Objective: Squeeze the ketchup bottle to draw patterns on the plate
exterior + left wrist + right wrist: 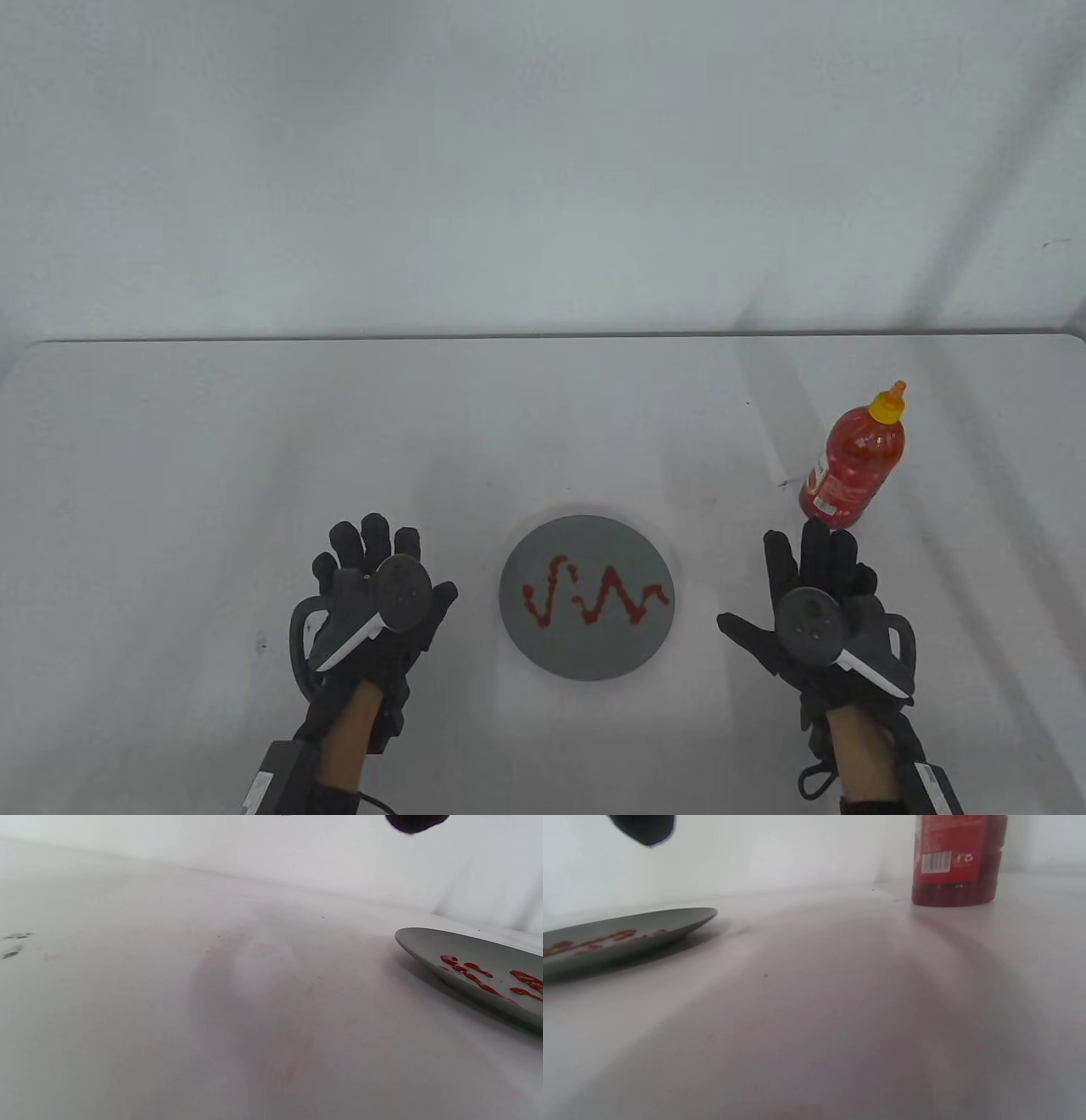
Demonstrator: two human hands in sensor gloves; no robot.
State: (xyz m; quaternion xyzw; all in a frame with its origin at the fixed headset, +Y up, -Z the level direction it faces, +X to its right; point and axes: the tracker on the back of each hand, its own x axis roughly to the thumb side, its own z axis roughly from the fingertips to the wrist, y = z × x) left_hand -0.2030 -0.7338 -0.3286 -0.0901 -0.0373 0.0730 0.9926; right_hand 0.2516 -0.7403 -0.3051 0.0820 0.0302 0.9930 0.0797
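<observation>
My left hand (373,594) lies over the white bench (170,475) to the left of the grey plate (543,654), its grip spread, fingers fanned out flat and holding nothing. My right hand (819,615) lies on the other side of the plate, its grip spread wide too, thumb angled toward the plate, nothing in it. The plate sits between my two hands, apart from both, and carries a red ketchup zigzag (598,598) across its middle. The ketchup bottle (853,463) stands upright with its yellow nozzle cap (888,406) on, just beyond my right fingertips (814,535); I cannot tell whether they touch it. From my right wrist, the bottle's base (953,895) rests on the bench, well to the right of the plate's rim (704,916). From my left wrist, only one dark fingertip (415,822) shows at the top edge.
</observation>
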